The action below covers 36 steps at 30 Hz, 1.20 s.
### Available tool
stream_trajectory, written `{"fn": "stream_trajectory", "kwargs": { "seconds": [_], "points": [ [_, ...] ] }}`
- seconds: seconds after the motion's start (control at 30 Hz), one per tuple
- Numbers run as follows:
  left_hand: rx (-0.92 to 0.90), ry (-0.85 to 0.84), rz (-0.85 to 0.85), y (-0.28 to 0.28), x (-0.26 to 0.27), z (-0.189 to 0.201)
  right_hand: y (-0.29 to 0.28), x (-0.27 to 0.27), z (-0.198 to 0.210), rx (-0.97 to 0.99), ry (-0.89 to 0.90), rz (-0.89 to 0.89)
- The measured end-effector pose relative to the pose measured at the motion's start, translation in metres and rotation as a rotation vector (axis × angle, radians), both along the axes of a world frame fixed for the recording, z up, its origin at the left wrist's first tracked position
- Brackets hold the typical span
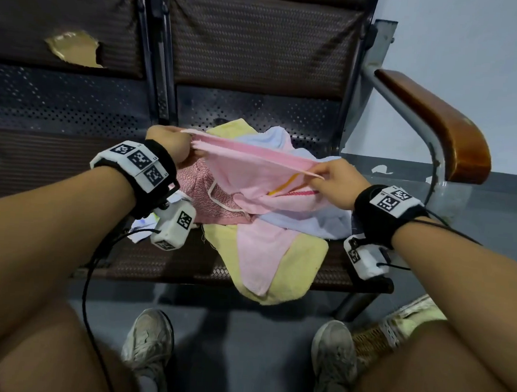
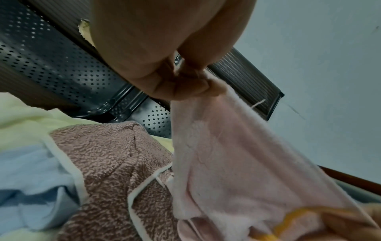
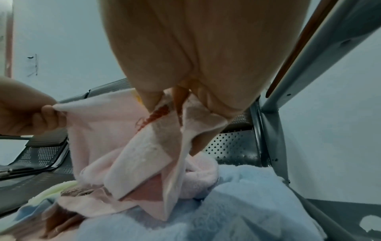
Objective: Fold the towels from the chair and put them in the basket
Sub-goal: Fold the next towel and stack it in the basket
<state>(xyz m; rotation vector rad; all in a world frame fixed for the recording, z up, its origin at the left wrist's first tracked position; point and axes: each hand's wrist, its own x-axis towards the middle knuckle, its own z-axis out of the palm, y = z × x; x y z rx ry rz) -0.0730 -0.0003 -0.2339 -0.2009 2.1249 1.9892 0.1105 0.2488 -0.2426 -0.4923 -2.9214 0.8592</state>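
A pink towel point(image 1: 247, 168) is stretched between my two hands above the chair seat point(image 1: 156, 262). My left hand point(image 1: 178, 148) pinches its left corner, seen close in the left wrist view as the hand point(image 2: 185, 84) gripping pink cloth point(image 2: 237, 154). My right hand point(image 1: 328, 176) pinches the right corner; the right wrist view shows it point(image 3: 177, 101) holding the towel point(image 3: 115, 130). Under it lies a pile: a yellow towel point(image 1: 295, 267), a light blue towel point(image 1: 310, 223), a mottled pink-brown towel point(image 1: 203, 192). A woven basket point(image 1: 369, 345) peeks by my right knee.
The chair has a wooden armrest point(image 1: 443, 125) on a grey metal frame at the right and a torn backrest point(image 1: 72, 48) on the neighbouring seat. My shoes point(image 1: 148, 340) stand on the grey floor in front. A black cable point(image 1: 89, 276) hangs from my left wrist.
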Motion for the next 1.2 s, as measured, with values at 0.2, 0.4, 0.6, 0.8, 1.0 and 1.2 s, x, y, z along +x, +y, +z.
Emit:
{"fn": "stream_trajectory", "kwargs": {
  "seconds": [0.2, 0.4, 0.6, 0.8, 1.0, 1.2],
  "points": [
    [0.070, 0.095, -0.165, 0.003, 0.009, 0.007, 0.015, -0.002, 0.006, 0.165, 0.182, -0.269],
    [-0.043, 0.206, -0.361, 0.004, 0.012, 0.007, 0.013, -0.001, 0.013, -0.205, 0.324, -0.268],
    [-0.360, 0.497, -0.217, 0.000, 0.015, 0.019, 0.002, 0.011, 0.041, -0.035, 0.378, -0.190],
    [-0.215, 0.643, -0.157, 0.005, 0.018, 0.067, 0.008, 0.018, 0.079, 0.355, 0.253, -0.098],
    [-0.061, 0.756, -0.123, 0.009, 0.026, 0.123, 0.009, 0.022, 0.135, 0.254, 0.486, -0.142],
    [-0.177, 0.797, -0.114, -0.004, 0.024, 0.143, 0.010, 0.020, 0.167, 0.113, 0.450, -0.124]
  ]
}}
